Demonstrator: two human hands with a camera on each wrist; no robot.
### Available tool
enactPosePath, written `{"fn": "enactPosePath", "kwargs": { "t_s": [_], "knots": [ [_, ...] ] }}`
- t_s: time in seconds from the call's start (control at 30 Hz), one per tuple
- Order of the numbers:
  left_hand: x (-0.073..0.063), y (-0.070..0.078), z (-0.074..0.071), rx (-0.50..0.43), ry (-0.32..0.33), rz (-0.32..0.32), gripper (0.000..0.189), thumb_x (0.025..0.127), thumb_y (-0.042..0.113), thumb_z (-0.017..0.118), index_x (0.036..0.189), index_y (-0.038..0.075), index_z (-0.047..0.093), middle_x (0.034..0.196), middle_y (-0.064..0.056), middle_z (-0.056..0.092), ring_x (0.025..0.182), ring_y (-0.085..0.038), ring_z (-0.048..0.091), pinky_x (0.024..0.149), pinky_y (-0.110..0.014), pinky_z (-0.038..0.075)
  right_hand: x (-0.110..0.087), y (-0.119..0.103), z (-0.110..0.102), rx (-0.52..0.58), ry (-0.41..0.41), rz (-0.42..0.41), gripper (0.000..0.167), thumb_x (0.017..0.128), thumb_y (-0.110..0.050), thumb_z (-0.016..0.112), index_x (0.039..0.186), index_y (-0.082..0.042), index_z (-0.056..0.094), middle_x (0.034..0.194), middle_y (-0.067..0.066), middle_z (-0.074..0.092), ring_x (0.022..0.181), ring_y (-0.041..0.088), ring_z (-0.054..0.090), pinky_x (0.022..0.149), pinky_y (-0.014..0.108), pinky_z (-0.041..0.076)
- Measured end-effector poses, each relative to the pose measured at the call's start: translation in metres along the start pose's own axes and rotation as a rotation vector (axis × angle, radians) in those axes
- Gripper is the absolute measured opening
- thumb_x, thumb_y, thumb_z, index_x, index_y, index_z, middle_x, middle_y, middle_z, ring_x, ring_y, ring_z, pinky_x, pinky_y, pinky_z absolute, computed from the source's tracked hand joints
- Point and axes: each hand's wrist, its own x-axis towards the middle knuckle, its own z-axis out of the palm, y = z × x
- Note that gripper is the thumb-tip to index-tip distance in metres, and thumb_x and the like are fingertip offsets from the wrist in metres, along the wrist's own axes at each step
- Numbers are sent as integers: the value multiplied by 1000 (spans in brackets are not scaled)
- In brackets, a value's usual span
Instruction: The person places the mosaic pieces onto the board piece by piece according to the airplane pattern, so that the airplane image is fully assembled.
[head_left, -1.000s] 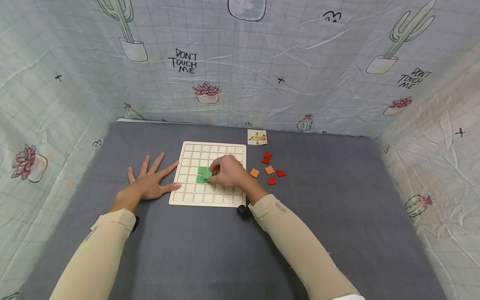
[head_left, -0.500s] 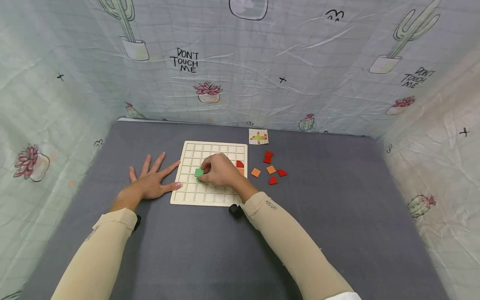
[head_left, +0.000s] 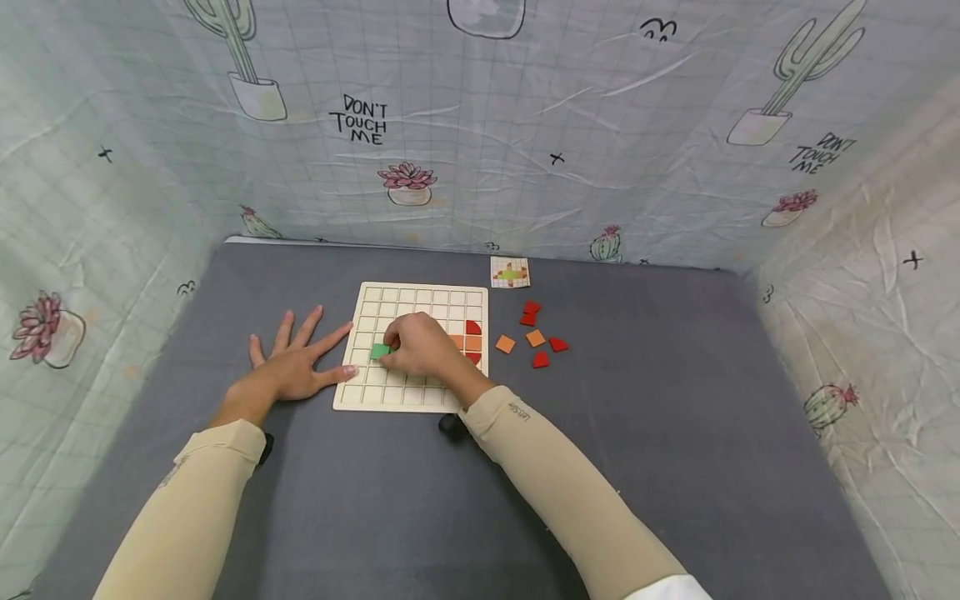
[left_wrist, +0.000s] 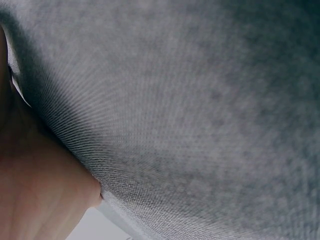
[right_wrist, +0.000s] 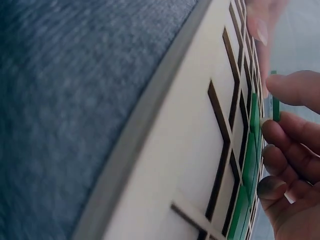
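Observation:
My right hand (head_left: 422, 343) is over the middle of the wooden grid board (head_left: 410, 399), pinching a green square tile (right_wrist: 275, 102) between thumb and fingertip. In the right wrist view this tile stands on edge, close over the grid. Several green tiles (right_wrist: 249, 155) lie in the grid's cells below; in the head view the hand hides most of them. My left hand (head_left: 288, 370) rests on the table with fingers spread, its thumb and index fingertip right at the board's left edge. Only part of the left hand (left_wrist: 42, 185) shows in the left wrist view.
Red quarter-round pieces (head_left: 473, 327) and orange squares (head_left: 472, 342) lie on the board's right side. Loose orange squares (head_left: 506, 343) and several red pieces (head_left: 541, 360) lie right of the board. A small pattern card (head_left: 510, 272) lies behind them. Printed curtains surround the grey table (head_left: 675, 400).
My right hand has moved left across the board with the green tile, uncovering red and orange pieces on the board's right side. My left hand has stayed in place.

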Motion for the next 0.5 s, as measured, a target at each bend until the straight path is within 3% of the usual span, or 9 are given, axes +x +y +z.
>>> {"fn": "enactPosePath", "kwargs": {
  "t_s": [0.23,0.5],
  "knots": [
    [-5,8,-6,-7,-14,-13,97,86,92,45,166,49,9,177,-7,-18,158,-50,-25,108,-86,-21,0,-3,4,-52,-5,13,19,90,-26,81,102,-11,81,99,-2,75,82,8,62,73,19,48],
    [1,2,0,-8,2,-10,102,81,97,41,166,49,9,177,-4,-18,159,-47,-25,109,-86,-21,-1,-3,4,-62,0,12,18,89,-25,83,99,-10,81,100,1,75,82,9,61,72,20,47]
  ]
}}
